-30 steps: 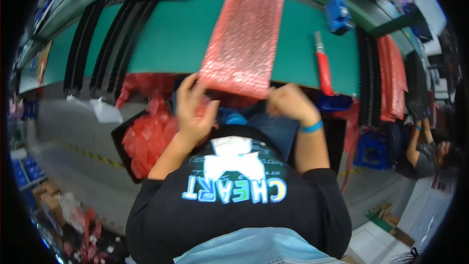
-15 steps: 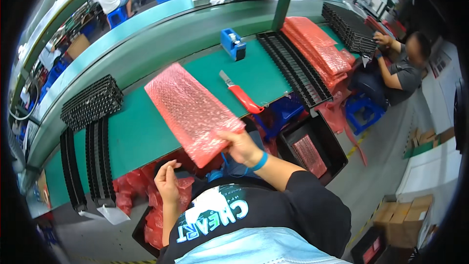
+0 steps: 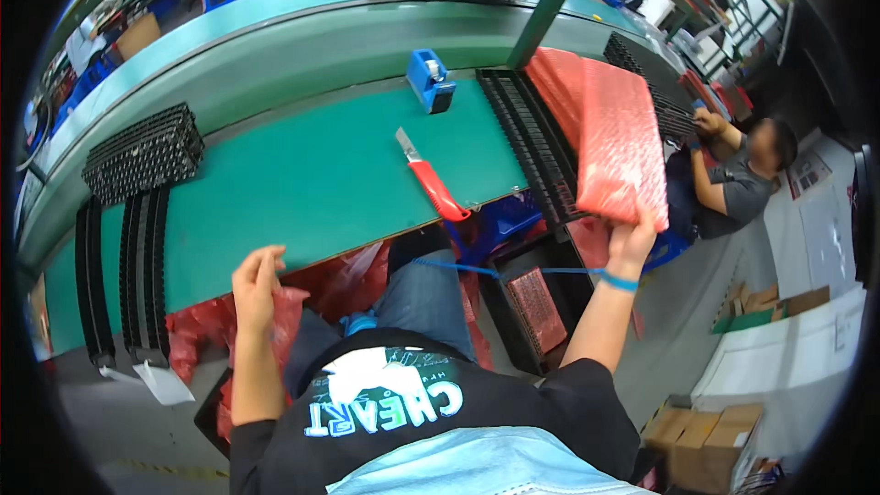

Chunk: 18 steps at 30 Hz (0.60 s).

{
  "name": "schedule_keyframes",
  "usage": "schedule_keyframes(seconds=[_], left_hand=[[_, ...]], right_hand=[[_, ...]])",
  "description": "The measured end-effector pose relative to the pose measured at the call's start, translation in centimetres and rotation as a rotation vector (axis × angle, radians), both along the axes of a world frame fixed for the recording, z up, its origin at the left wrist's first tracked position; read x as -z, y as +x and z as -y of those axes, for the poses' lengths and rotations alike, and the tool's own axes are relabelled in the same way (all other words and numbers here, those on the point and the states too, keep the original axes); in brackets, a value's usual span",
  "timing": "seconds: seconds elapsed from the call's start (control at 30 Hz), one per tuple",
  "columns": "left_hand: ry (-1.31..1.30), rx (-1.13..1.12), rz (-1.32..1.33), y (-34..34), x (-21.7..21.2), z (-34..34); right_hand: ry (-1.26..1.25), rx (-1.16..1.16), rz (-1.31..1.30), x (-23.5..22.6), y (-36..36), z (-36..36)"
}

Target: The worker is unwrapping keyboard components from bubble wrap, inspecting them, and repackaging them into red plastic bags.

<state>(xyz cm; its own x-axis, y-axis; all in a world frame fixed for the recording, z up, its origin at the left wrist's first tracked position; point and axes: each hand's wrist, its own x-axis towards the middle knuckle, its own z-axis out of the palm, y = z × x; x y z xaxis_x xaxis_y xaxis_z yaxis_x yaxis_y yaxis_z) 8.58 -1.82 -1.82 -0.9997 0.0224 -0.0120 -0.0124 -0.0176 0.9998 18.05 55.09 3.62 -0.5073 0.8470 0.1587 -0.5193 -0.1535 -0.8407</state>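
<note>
My right hand point(image 3: 632, 243) is closed on the near end of a pink bubble-wrap bag point(image 3: 623, 137). It holds the bag out to the right, over the stack of pink bubble-wrap bags point(image 3: 555, 82); whether the two touch I cannot tell. My left hand point(image 3: 257, 289) is raised by the table's front edge, loosely bent, with nothing visible in it. Pink plastic wrapping point(image 3: 289, 312) lies just beside and below it. On the green table point(image 3: 302, 174) between my hands rests a red-handled knife point(image 3: 435, 185), its blade pointing away from me.
A blue tape dispenser point(image 3: 431, 81) stands behind the knife. Black slotted strips point(image 3: 527, 142) lie at the right, more point(image 3: 142, 266) at the left below a black stack point(image 3: 142, 154). A blue cord point(image 3: 458, 268) runs from my right wristband. A co-worker point(image 3: 738, 174) sits at the right.
My right hand has carried the bubble-wrap bag from the middle of the table to the right, over the stack. My left hand has risen toward the table edge.
</note>
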Motion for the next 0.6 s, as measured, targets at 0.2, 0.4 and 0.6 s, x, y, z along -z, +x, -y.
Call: schedule_keyframes(seconds=[0.2, 0.4, 0.6], left_hand=[[-0.105, 0.005, -0.087, -4.9, -6.9, 0.8], [0.154, -0.101, -0.147, -4.8, -10.6, 0.9], [0.207, 0.271, -0.172, -4.4, -13.1, -4.3]], right_hand=[[0.126, -0.344, 0.025, 1.3, -7.4, -19.0], [0.698, 0.389, 0.581, -1.3, -10.4, -17.3], [0.623, -1.083, 0.214, -4.8, -8.8, 23.9]])
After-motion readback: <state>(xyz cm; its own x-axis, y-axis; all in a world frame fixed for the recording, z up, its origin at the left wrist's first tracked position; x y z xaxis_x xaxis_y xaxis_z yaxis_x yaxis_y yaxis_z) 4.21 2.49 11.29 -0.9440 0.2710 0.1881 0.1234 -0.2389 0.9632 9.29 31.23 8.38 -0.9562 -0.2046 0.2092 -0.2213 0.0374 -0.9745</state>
